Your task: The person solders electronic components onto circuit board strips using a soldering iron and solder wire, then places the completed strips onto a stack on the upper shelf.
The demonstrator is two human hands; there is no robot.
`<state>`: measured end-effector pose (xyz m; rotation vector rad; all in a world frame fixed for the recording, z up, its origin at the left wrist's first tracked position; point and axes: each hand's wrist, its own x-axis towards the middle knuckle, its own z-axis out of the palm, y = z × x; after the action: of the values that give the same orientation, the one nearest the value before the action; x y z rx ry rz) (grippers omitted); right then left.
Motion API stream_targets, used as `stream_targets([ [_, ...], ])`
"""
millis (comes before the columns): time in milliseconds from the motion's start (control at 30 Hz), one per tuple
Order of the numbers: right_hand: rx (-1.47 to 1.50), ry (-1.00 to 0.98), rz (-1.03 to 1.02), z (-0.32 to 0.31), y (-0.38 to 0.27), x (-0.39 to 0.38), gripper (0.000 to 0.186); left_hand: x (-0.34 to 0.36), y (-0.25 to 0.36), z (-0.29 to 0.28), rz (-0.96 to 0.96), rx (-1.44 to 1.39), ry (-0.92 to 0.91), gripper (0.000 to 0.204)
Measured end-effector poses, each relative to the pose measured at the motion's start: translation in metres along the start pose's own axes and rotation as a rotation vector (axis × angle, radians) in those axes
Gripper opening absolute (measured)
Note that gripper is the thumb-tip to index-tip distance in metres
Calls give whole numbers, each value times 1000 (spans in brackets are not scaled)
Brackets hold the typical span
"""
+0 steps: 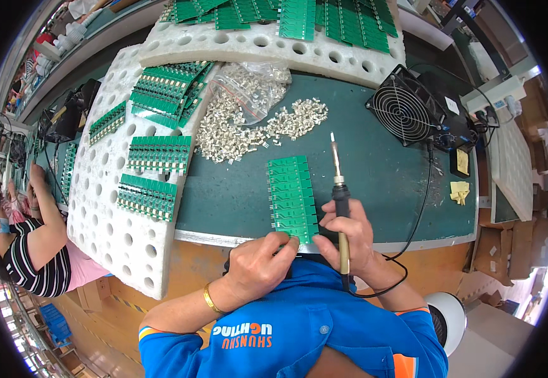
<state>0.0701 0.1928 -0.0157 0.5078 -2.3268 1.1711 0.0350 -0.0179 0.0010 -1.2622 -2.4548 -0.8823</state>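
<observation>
A green circuit board panel [291, 195] with pins along its left side lies on the dark green bench mat [223, 201]. My left hand [258, 264] has curled fingers pinching the panel's near end at the mat's front edge. My right hand [356, 246] grips a soldering iron [340, 201] with its tip pointing up and away, just right of the panel, and its black cable looping off to the right. Beyond the panel lie piles of small white connectors [223, 132] and a clear plastic bag [255, 82] holding more of them.
Perforated white foam trays [151, 249] at left and back hold several boards [159, 153]. A black fan [400, 110], a yellow sponge [460, 192] and cardboard boxes [507, 246] are at right. A masked co-worker [40, 246] works at far left. A white round object [447, 321] is below right.
</observation>
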Motion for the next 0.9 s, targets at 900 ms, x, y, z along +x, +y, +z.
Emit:
stream_targets([
  [900, -84, -90, 79, 11, 0, 2, 47, -2, -9, 9, -200, -190, -82, 22],
])
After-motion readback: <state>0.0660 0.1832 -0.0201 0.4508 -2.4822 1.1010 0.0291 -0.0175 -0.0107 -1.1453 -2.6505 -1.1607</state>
